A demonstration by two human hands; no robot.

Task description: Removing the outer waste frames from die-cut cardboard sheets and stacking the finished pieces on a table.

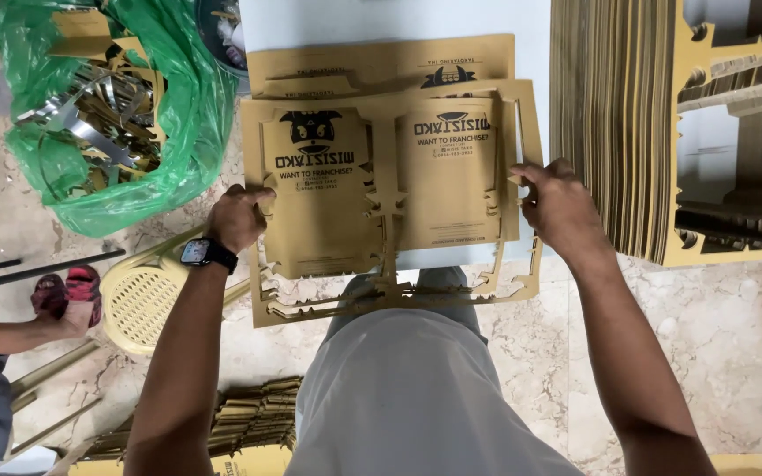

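nearest the camera, the person's pale shorts (416, 397) fill the lower middle and hide the floor beneath, and a low heap of brown cardboard offcuts (253, 419) lies on the marble floor (734, 353) by the left forearm, partly covered by that arm. the left hand (240, 216), with a dark wristwatch (200, 253) on the wrist, grasps the left edge of a die-cut brown cardboard sheet (381, 189), thumb on top and fingers curled under out of sight. the right hand (557, 207) clasps the sheet's right edge the same way. the sheet is held flat and level between the hands, over the near edge of a white table (381, 18); its long axis runs left to right, and its black print is upside down to the person, so the tops of the two printed panels point toward the person. its lower frame strip hangs over the knees. beneath it, a second printed sheet (381, 62) shows only its far strip. left, a yellow plastic chair (138, 304) is half hidden by the arm; another person's arm (11, 330) enters at the edge, cut off. farther, a green plastic bag (112, 106) holds tangled scraps, hard to make out. right, a tall stack of cardboard sheets (610, 123) runs out of frame.
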